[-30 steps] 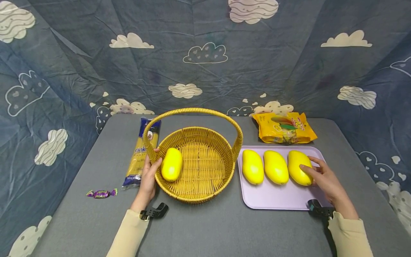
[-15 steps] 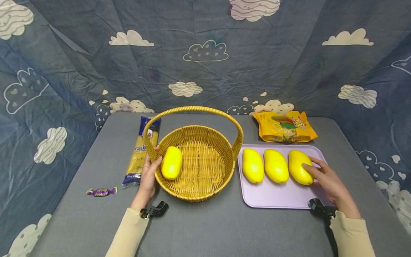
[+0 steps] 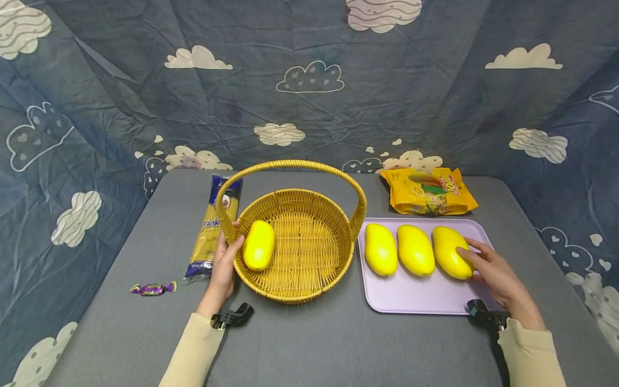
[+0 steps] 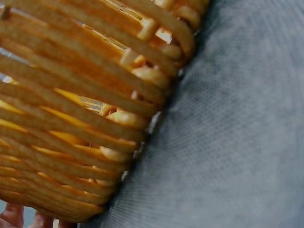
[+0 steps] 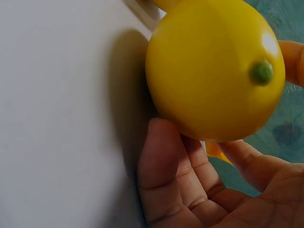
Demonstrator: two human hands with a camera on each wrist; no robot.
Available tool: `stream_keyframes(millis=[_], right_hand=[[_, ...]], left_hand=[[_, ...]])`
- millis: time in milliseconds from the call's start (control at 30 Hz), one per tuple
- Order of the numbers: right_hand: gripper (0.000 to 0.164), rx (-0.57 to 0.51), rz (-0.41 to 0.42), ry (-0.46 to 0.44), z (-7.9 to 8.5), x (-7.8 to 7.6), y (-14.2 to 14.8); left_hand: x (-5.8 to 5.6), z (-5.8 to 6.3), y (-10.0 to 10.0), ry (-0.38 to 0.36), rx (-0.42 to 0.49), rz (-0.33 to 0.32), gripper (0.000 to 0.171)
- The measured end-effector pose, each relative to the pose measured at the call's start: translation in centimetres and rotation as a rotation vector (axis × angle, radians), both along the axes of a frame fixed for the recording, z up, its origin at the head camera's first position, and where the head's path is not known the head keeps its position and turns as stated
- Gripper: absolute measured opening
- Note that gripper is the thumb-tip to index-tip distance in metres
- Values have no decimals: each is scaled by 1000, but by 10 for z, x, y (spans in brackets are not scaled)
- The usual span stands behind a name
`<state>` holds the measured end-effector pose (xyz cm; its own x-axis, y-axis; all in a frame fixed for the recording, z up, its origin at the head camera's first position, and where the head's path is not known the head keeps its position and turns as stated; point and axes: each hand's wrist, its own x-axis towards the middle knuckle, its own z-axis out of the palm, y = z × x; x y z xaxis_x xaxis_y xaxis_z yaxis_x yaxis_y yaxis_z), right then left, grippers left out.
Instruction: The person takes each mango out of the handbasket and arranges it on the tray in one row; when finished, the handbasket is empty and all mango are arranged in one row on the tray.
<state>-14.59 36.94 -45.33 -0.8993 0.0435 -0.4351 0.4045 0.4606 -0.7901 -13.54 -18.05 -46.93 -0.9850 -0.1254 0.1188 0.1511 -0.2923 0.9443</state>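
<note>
In the head view, my left hand [image 3: 224,269] grips the left side of a round woven basket [image 3: 309,293] with a tall arched handle, thumb over the rim. Inside the basket, against its left wall, lies one yellow mango [image 3: 258,245]. The left wrist view is mostly filled by the basket's weave [image 4: 71,95], with fingertips [image 4: 13,216] at the lower left corner. On the right, my right hand [image 3: 495,274] holds the rightmost mango [image 3: 450,251], thumb on top and other fingers along its right side. The right wrist view shows this mango's green tip [image 5: 261,72] close up.
Two more mangoes, one left [image 3: 380,250] and one middle [image 3: 416,251], lie on a lilac tray [image 3: 411,301]. Behind it sits a yellow packet [image 3: 430,192]. A pasta packet [image 3: 205,242] lies left of the basket, and a purple wrapped candy [image 3: 153,289] is farther left.
The rightmost mango has turned slightly under my right hand, and the thumb has shifted a little to the right. The basket and left hand stay in place.
</note>
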Motion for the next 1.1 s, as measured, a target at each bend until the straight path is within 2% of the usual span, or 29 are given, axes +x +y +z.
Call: stream_keyframes(millis=[200,333,600,733,867,1000,1100], right_hand=[[105,-15,4,9,-27,-9,21],[103,-3,10,33,-30,-8,26],[90,49,15,18,-3,8,12],[88,52,-13,69,3,13,10],[83,88,-106,176,10,17,3],[74,131,-218,247,25,22,-13],[67,124,-284,299,32,26,-22]], left_hand=[[-1,0,0,2,0,2,34],[-1,-1,0,-4,5,5,34],[-1,-2,0,-18,-11,11,37],[-1,-2,0,-18,-10,10,37],[-1,-2,0,-15,-12,9,37],[-1,-1,0,-16,-23,12,38],[-1,-1,0,-16,-26,13,38]])
